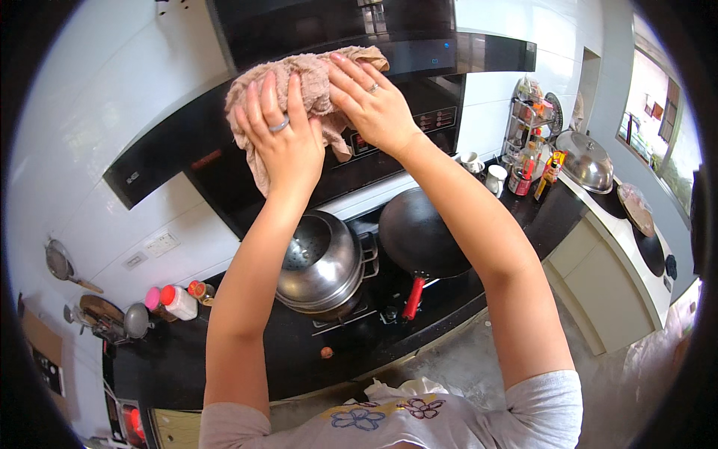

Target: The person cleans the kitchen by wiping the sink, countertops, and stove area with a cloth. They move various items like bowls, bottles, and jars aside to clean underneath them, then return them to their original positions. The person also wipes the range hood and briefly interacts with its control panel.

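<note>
Both arms reach up to the dark glossy range hood point(217, 168) on the wall. A pinkish-beige towel point(313, 81) lies bunched over the hood's front, its loose ends hanging below. My left hand point(280, 142), a ring on one finger, holds the towel against the hood with its fingers stretched upward. Beside it, my right hand point(381, 112), also with a ring, holds the towel's right part, fingers slanting up and left. The cloth hides the surface under both palms.
Below stand a steel steamer pot point(321, 262) and a black wok point(419, 232) with a red handle, on the stove. Jars point(179, 301) line the left counter. Sauce bottles point(523, 172) and a domed steel lid point(585, 161) are at right. A small round object point(327, 352) lies near the counter's front.
</note>
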Demonstrator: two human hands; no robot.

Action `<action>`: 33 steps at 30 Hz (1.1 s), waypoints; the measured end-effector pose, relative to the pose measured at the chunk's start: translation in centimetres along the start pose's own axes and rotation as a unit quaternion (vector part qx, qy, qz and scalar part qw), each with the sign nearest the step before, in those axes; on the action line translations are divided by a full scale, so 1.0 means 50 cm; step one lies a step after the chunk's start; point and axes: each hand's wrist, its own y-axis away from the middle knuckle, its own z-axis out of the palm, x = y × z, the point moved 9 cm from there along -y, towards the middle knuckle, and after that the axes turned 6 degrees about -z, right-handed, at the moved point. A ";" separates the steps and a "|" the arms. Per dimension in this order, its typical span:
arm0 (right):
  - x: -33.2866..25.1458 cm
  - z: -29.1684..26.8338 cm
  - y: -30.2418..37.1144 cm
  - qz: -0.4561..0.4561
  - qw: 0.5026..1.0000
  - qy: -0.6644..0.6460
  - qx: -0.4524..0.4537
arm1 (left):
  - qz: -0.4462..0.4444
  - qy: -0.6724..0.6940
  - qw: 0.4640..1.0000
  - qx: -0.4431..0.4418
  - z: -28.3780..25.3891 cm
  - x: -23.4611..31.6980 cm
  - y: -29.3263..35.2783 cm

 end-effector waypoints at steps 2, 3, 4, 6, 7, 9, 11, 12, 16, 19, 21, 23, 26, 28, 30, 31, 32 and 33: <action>0.044 -0.008 0.034 0.006 1.000 0.015 -0.011 | 0.012 0.011 1.000 -0.001 0.031 0.051 -0.009; 0.067 -0.015 0.053 0.009 1.000 0.011 -0.009 | 0.017 0.015 1.000 -0.001 0.049 0.075 -0.012; 0.092 -0.019 0.075 0.013 1.000 0.018 -0.009 | 0.027 0.012 1.000 0.001 0.066 0.102 -0.017; 0.151 -0.022 0.127 0.023 1.000 0.019 0.000 | 0.040 0.020 0.999 -0.004 0.112 0.160 -0.024; 0.183 -0.033 0.152 0.026 0.999 0.031 -0.001 | 0.047 0.025 0.999 -0.001 0.135 0.191 -0.029; 0.254 -0.043 0.210 0.038 0.998 0.040 0.006 | 0.062 0.027 0.998 -0.001 0.180 0.265 -0.043; 0.318 -0.056 0.253 0.048 0.998 0.015 0.042 | 0.068 0.000 0.998 -0.007 0.226 0.332 -0.059; 0.358 -0.058 0.284 0.052 0.998 0.017 0.042 | 0.066 -0.003 0.998 -0.014 0.255 0.372 -0.065; 0.488 -0.076 0.402 0.072 0.994 0.051 0.063 | 0.090 -0.001 0.995 -0.045 0.345 0.526 -0.085; 0.569 -0.079 0.493 0.106 0.988 0.083 0.071 | 0.113 -0.002 0.992 -0.048 0.394 0.632 -0.106; 0.619 -0.083 0.543 0.152 0.983 0.072 0.069 | 0.132 0.022 0.990 -0.039 0.416 0.694 -0.117; 0.652 -0.099 0.581 0.180 0.979 0.068 0.072 | 0.144 0.017 0.989 -0.024 0.446 0.748 -0.129; 0.680 -0.111 0.629 0.258 0.963 0.048 0.061 | 0.169 -0.032 0.985 -0.021 0.469 0.813 -0.141; 0.689 -0.120 0.641 0.325 0.945 -0.028 0.033 | 0.177 -0.052 0.983 0.002 0.480 0.836 -0.139; 0.678 -0.147 0.635 0.333 0.940 -0.025 0.066 | 0.194 -0.012 0.981 0.028 0.464 0.846 -0.150; 0.667 -0.153 0.625 0.352 0.933 -0.030 0.064 | 0.211 -0.011 0.977 0.021 0.457 0.844 -0.152; 0.634 -0.172 0.593 0.312 0.944 -0.013 0.109 | 0.221 -0.009 0.975 0.005 0.451 0.830 -0.149; 0.625 -0.169 0.591 0.322 0.940 -0.023 0.108 | 0.228 0.002 0.974 -0.005 0.438 0.824 -0.151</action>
